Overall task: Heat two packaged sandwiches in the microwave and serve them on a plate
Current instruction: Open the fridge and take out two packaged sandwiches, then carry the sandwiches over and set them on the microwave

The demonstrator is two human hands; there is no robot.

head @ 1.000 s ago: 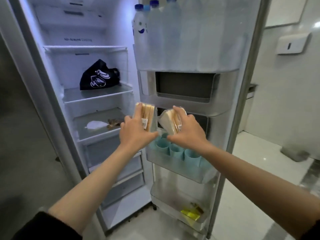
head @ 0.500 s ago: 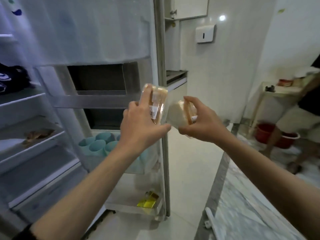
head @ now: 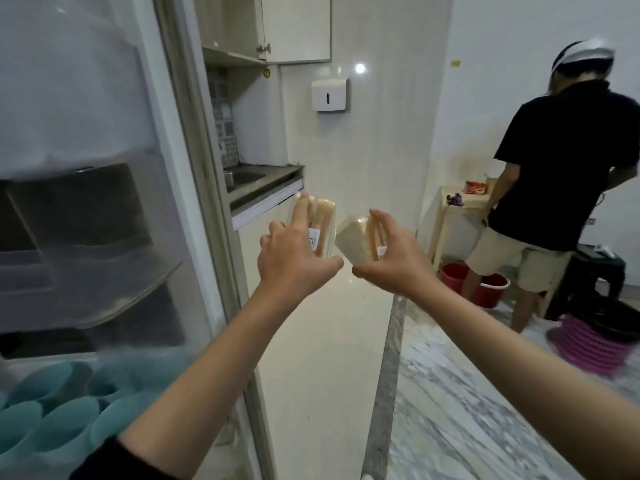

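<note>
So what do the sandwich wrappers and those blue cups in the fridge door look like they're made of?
Both sandwich packs, in the left hand and right hand, look like thin clear glossy plastic: bread shows through, with a printed label on the left sandwich pack. The blue cups look like matte opaque plastic, though they are blurred.

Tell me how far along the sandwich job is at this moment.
Done: both packs are out of the fridge. In hand: the left hand holds one packaged sandwich, the right hand the other sandwich, both wrapped. The fridge door stands open. Left: microwaving, unwrapping and plating; no microwave or plate is in view.
</note>
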